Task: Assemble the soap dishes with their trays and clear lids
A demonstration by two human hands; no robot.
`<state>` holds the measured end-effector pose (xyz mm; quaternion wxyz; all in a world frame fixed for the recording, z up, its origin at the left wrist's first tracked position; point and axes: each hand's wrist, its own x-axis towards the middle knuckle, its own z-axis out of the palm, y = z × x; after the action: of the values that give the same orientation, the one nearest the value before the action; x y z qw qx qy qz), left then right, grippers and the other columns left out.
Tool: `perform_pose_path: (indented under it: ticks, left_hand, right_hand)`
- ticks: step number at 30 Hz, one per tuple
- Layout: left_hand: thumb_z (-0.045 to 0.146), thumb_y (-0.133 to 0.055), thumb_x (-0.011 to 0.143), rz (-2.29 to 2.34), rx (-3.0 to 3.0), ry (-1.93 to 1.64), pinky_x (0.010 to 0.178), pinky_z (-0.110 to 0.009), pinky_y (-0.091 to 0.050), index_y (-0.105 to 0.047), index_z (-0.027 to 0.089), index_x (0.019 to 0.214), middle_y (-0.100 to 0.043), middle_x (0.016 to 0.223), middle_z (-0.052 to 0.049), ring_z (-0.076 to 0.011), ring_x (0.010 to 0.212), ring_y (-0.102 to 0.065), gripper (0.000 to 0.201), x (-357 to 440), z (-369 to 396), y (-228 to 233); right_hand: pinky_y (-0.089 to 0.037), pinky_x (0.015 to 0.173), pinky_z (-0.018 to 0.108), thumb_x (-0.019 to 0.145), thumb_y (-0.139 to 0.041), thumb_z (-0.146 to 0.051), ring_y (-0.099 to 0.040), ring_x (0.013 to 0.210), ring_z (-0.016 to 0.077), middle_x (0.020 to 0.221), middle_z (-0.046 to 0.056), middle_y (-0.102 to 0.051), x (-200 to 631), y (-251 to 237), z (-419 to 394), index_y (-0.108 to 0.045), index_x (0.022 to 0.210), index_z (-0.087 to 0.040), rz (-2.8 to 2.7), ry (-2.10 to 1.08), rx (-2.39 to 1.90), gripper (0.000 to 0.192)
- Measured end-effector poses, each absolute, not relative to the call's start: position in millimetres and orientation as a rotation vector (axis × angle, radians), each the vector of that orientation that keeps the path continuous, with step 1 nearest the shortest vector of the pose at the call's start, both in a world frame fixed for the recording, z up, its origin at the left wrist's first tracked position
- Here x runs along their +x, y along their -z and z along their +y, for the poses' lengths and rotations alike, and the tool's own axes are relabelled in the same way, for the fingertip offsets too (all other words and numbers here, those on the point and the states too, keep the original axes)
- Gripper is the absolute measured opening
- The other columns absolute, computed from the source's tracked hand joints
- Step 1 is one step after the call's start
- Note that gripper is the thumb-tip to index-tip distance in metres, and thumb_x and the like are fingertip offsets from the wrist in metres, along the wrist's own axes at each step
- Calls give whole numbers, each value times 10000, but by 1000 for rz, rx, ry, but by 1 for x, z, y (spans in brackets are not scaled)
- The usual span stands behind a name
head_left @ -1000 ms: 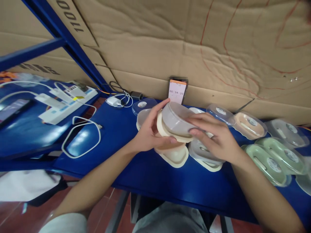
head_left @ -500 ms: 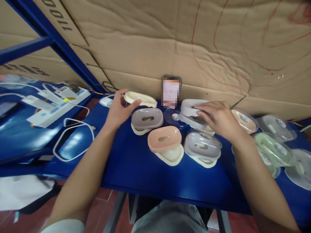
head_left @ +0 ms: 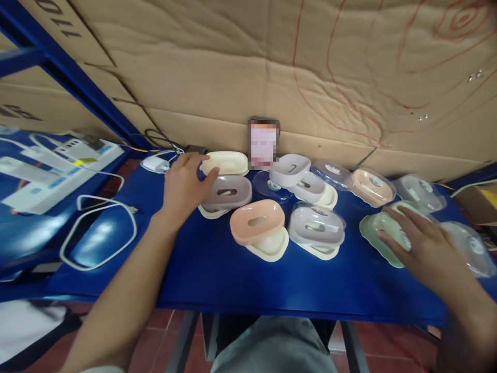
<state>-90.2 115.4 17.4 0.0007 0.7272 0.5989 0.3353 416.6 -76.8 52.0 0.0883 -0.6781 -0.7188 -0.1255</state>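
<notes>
My left hand (head_left: pixel 186 186) is at the left end of a cream soap dish tray (head_left: pixel 229 163), thumb and fingers apart, fingertips at its rim. Just in front of it a grey-mauve slotted soap dish (head_left: pixel 235 192) sits on a cream base. My right hand (head_left: pixel 430 243) reaches over the green soap boxes on the right, its fingers spread over a green soap box (head_left: pixel 382 235) with a clear lid, partly hidden by the hand. A grey slotted dish (head_left: pixel 291 170) leans on another grey dish (head_left: pixel 312 189) at the back middle, with no hand on it.
A peach dish (head_left: pixel 257 221) and a lidded grey dish (head_left: pixel 316 228) stand in front. Clear lids and a peach lidded box (head_left: pixel 371 187) lie to the right. A phone-like device (head_left: pixel 264 144) leans on the cardboard. A white cable (head_left: pixel 99 267) and power strip (head_left: pixel 58 178) lie left.
My right hand has let go of the grey dish and moved right to the green soap boxes. The cream tray, tilted before, now lies flatter. The view has shifted to the right.
</notes>
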Motion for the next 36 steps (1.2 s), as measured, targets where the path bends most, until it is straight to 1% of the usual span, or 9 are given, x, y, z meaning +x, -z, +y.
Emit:
perform_pose_path:
  ticks: [3,8,12,14,16,19,23,29,36]
  left_hand:
    - [358,-600,1028,1698,2416,-1278,1078,-492,-554,-738,223,1152,-755,1237,-122,-312,1199,-711,229,-61,91,-31]
    - [243,-691,1004,896,2665,-1348,982,-385,-609,-724,256,1172,-780,1155,-66,-229,1066,-755,172,-1,27,-37]
    - [357,-845,937,441,2232,-1052,1016,-426,-643,-426,352,1621,-630,1521,-142,-289,1291,-705,802,24,-9,-33]
    - [474,-940,824,332,1958,-936,1037,-477,-648,-209,428,1711,-387,1728,-177,-352,1424,-622,1151,27,-17,-32]
    - [535,-979,748,332,1827,-947,1119,-555,-600,-115,462,1721,-301,1769,-171,-393,1496,-551,1304,25,-16,-32]
    - [643,-947,738,521,1784,-1139,1160,-615,-550,-252,430,1679,-485,1647,-151,-403,1460,-577,1190,11,9,-35]
    - [876,-765,770,867,1645,-1512,1087,-517,-594,-475,374,1523,-594,1518,-88,-372,1408,-611,950,-45,72,-45]
    - [751,-483,1032,1364,1043,-2042,1012,-448,-602,-242,343,1607,-565,1495,-36,-170,1170,-683,745,-134,141,-42]
    - [727,-733,890,1279,1216,-1917,983,-438,-621,-327,412,1557,-580,1475,-51,-244,1282,-661,842,-120,138,-28]
  right_hand:
    - [-395,1078,856,1010,-435,-726,-572,1418,517,1577,201,-565,428,-2,-116,-293,1701,-480,-1985,458,-2147,747]
    - [-506,1076,734,920,-632,-776,-626,1338,455,1435,156,-594,413,7,-143,-552,1577,-386,-1811,233,-2013,769]
    - [-539,1124,607,916,-775,-596,-643,1296,374,1386,114,-611,373,-31,-135,-561,1568,-351,-1817,109,-1729,728]
    - [-562,1099,615,904,-808,-555,-612,1341,394,1423,119,-580,339,-52,-119,-505,1602,-392,-1951,47,-1553,778]
    - [-568,1096,634,905,-795,-583,-571,1394,418,1474,137,-540,299,-67,-95,-444,1632,-418,-2114,-98,-1351,824]
    - [-542,1136,634,959,-717,-597,-562,1411,411,1494,143,-538,244,-78,-47,-455,1618,-405,-2117,-247,-1163,735]
    - [-505,1178,587,1068,-531,-567,-560,1419,350,1519,128,-569,191,-76,21,-454,1608,-364,-1901,-399,-1137,583]
    - [-500,1158,573,1013,-620,-625,-596,1358,372,1528,155,-546,134,-48,86,-538,1574,-304,-2248,-326,-1257,652]
    - [-356,1256,627,1053,-593,-548,-459,1536,368,1618,197,-514,116,-48,110,-490,1597,-233,-2285,-285,-1200,637]
